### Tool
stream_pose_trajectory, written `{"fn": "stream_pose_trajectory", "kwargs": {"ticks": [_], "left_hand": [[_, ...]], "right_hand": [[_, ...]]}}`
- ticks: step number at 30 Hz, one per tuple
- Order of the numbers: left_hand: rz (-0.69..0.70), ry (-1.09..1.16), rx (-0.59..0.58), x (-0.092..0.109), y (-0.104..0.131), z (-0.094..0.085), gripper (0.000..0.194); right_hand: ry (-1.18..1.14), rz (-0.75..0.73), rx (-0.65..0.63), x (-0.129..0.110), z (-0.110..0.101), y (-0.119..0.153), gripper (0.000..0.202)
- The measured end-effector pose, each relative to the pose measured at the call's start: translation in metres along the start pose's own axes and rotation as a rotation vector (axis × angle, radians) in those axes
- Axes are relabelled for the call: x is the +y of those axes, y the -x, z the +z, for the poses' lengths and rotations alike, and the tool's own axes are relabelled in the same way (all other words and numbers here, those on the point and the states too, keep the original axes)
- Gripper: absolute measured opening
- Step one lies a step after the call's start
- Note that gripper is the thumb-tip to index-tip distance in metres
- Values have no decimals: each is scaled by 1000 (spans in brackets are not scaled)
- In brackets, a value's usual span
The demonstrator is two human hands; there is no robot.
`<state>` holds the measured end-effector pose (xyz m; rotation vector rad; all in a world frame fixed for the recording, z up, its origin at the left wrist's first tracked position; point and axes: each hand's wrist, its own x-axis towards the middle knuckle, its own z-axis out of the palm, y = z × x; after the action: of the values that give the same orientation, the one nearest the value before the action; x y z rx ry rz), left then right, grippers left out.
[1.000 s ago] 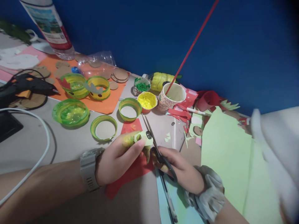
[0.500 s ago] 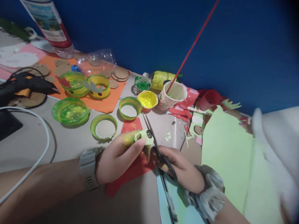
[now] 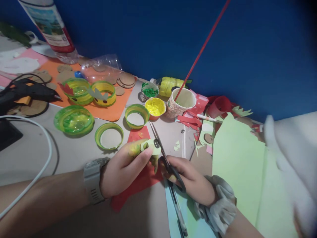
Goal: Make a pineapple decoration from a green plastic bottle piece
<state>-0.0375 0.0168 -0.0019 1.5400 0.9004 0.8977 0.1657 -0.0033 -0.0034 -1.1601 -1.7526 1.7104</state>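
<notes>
Between its thumb and fingers, my left hand (image 3: 126, 167) pinches a small pale green paper piece (image 3: 155, 149) with a dark oval spot on it. Yellow-green paint stains that hand's fingers. My right hand (image 3: 189, 178) is closed round the handles of black scissors (image 3: 170, 167). The scissors' blades point up and to the left, right beside the paper's right edge. Beneath my left hand lies a red paper sheet (image 3: 142, 186). Two green-and-yellow rings (image 3: 109, 146) stand on the table just beyond my left hand.
Cups of green paint (image 3: 149, 92) and yellow paint (image 3: 155, 107) stand near a paper cup (image 3: 181, 102) holding a red stick. A glue gun (image 3: 27, 92) lies left. Green sheets (image 3: 237, 165) and scraps lie right. A white cable (image 3: 47, 165) crosses the left side.
The whole view has shifted very slightly. Both hands keep nearly the same pose, with the paper and scissors still held close together.
</notes>
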Motion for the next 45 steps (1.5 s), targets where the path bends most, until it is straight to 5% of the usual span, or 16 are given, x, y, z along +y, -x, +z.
{"fn": "stream_pose_trajectory", "kwargs": {"ticks": [12, 45], "left_hand": [[-77, 133, -36, -3, 2, 0, 30], [-22, 53, -73, -1, 0, -2, 36]], "right_hand": [[36, -17, -6, 0, -1, 1, 48], [-9, 33, -34, 5, 0, 3, 55]]}}
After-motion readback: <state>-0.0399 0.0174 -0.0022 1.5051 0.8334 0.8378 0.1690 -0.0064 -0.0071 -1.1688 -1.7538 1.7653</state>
